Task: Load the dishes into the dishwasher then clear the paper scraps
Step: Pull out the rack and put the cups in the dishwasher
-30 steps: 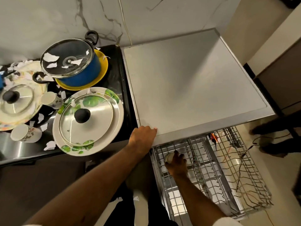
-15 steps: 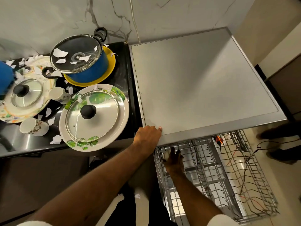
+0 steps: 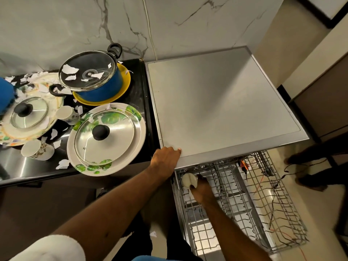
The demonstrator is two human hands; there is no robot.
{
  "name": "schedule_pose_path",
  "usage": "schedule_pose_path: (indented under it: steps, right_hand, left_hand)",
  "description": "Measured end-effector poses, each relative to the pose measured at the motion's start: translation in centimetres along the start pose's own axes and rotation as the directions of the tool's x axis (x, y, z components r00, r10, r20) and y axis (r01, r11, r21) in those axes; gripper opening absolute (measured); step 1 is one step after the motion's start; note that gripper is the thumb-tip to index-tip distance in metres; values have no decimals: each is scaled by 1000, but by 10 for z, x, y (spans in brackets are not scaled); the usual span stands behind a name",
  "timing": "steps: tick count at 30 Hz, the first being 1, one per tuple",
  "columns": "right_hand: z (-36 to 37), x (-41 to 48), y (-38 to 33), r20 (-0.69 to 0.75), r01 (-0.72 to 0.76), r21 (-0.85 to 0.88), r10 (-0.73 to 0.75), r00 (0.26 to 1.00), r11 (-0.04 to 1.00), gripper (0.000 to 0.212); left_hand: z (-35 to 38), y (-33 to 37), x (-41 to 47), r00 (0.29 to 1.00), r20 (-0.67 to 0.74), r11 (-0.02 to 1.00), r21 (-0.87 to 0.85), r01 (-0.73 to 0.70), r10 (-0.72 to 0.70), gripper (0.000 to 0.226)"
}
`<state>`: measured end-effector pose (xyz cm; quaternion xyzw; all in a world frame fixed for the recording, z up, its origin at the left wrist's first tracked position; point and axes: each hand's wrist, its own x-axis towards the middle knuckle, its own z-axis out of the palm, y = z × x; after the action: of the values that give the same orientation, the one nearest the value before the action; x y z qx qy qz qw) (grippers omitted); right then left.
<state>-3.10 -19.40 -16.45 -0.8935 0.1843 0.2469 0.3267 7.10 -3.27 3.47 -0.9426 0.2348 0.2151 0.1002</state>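
Marble-veined wall tiles back a black tabletop point(image 3: 140, 85) crowded with dishes. To its right stands the flat grey dishwasher top point(image 3: 216, 110), with the silver wire dishwasher rack point(image 3: 263, 208) pulled out below it.

The right hand point(image 3: 200, 188) reaches into the rack's near-left corner, its fingers wrapped round a small white cup point(image 3: 188, 180) held just under the dishwasher's front edge. The left hand point(image 3: 165, 157) rests on the front-left corner of the grey top with its fingers laid on the metal, gripping nothing.

The cup looks light, stiff and smooth, probably ceramic, so it may chip against the wires. A hold round its body, as now, seems the safe one.

Apart from the cup, the rack holds thin orange and black cables point(image 3: 260, 182) strung across its right side; I see no other dishes in it.

On the tabletop:
- A blue pot with a glass lid point(image 3: 90, 78) sits on a yellow plate point(image 3: 123, 87), with torn white paper scraps point(image 3: 68, 69) on the lid.
- A round leaf-print plate point(image 3: 138, 129) carries a glass lid with a black knob point(image 3: 104, 136).
- A floral plate point(image 3: 47, 85) carries a smaller knobbed lid point(image 3: 28, 114).
- Two patterned cups point(image 3: 36, 149) lie on their sides among the scraps.

The glass lids look heavier and breakable, best lifted by their knobs. Loading seems barely begun.
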Motion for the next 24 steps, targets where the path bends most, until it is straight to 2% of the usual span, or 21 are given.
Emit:
schedule_pose_path:
  steps: [4, 8, 12, 15, 19, 21, 24]
  right_hand:
    - [-33, -40, -31, -67, 90, 192, -79, 995, 977, 28]
    - [-68, -89, -68, -198, 266, 352, -206, 958, 897, 12]
    - [-91, -109, -104, -236, 335, 420, -255, 938, 843, 16]
    - [-101, -115, -132, -292, 407, 443, -301, 908, 799, 15]
    - [-101, -117, -181, -304, 471, 465, -364, 880, 750, 14]
    - [-97, -117, -208, -313, 511, 457, -406, 859, 728, 15]
    - [-89, -118, -245, -313, 540, 454, -440, 842, 709, 15]
  left_hand:
    - [6, -7, -4, 1000, 3, 994, -108, 9, -9, 87]
    - [15, -23, -17, 999, -35, 949, -316, 11, -23, 70]
    - [25, -44, -40, 997, -69, 844, -536, -16, -25, 68]
    - [27, -62, -64, 978, -202, 803, -591, -77, -55, 62]
    - [23, -106, -100, 898, -396, 750, -650, -126, -192, 54]
    - [23, -134, -117, 863, -426, 729, -676, -106, -270, 51]
    - [25, -176, -139, 848, -401, 711, -702, -40, -348, 50]
